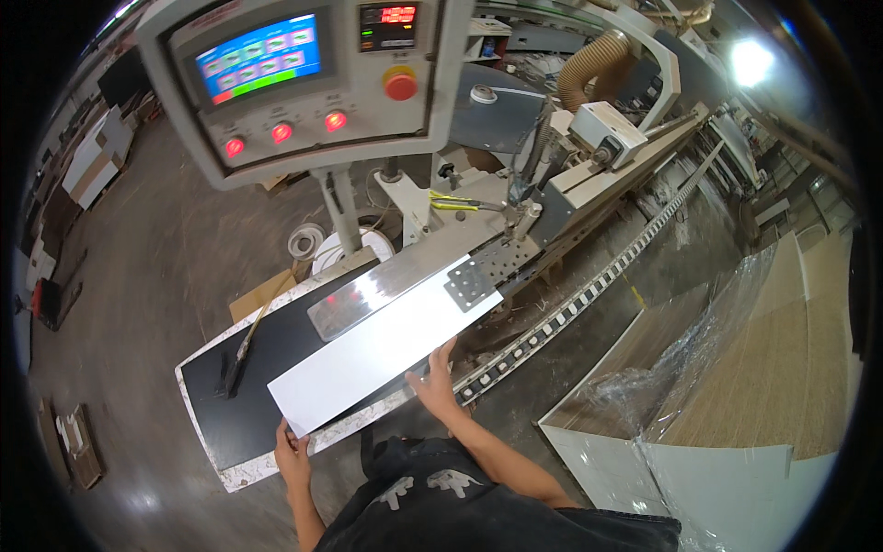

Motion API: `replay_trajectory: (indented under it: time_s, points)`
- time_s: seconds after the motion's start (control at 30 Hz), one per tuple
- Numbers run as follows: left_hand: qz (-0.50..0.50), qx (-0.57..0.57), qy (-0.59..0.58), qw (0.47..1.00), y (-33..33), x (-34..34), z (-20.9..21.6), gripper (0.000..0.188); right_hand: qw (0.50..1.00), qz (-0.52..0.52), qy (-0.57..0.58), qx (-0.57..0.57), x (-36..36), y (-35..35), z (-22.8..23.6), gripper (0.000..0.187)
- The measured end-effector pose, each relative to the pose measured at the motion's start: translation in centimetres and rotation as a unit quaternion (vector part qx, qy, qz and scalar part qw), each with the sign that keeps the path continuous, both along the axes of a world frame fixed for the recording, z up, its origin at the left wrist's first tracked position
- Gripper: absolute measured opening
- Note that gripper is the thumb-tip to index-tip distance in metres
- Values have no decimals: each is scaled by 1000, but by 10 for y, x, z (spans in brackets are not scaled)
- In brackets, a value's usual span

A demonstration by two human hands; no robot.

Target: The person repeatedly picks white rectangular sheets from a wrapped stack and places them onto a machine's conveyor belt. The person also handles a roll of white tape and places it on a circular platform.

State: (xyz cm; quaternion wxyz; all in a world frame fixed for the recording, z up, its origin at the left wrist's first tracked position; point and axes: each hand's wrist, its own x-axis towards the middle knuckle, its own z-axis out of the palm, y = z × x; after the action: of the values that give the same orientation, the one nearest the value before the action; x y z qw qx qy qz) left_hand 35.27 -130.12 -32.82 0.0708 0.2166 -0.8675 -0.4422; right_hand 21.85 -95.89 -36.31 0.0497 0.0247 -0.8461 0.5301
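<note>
A long white panel (372, 354) lies slantwise on the black machine table (241, 414), its far end under a dark square plate with holes (470, 282). At the panel's near left corner, my left hand (292, 457) has its fingers closed on the edge. My right hand (436, 382) reaches the panel's right long edge, fingertips against it and thumb spread apart. Beside the panel's left side runs a shiny metal plate (363, 299). A dark-handled tool (239, 368) rests on the black surface to the left. Yellow-handled pliers (464, 202) lie on the machine bed farther ahead.
A control box (340, 87) with a lit screen and red buttons stands above the table. A roller track (570, 308) runs off to the far right. Film-wrapped wood-grain panels (736, 368) are stacked at right. White tape rolls (359, 250) sit behind the table.
</note>
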Motion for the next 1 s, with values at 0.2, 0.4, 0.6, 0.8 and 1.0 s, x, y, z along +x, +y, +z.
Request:
replay_trajectory:
  time_s: [0.2, 0.4, 0.6, 0.8, 1.0]
  points:
    - [1, -26, 15, 1000, 45, -19, -7, 53, 998, 11, -42, -40, -22, 45, 15, 100]
    - [-27, -95, -6, 995, 101, -49, 23, 52, 1000, -2, -16, -23, -51, 93, 16, 98]
    - [-78, -215, 66, 971, 140, -73, 27, 54, 994, -9, -54, -89, -79, 137, 10, 97]
    - [-133, -316, 102, 934, 172, -104, 18, 55, 998, -46, -24, -37, -114, 188, -5, 92]
    - [-183, -253, 107, 944, 204, -140, 0, 55, 850, -65, -237, -466, -113, 226, 58, 87]
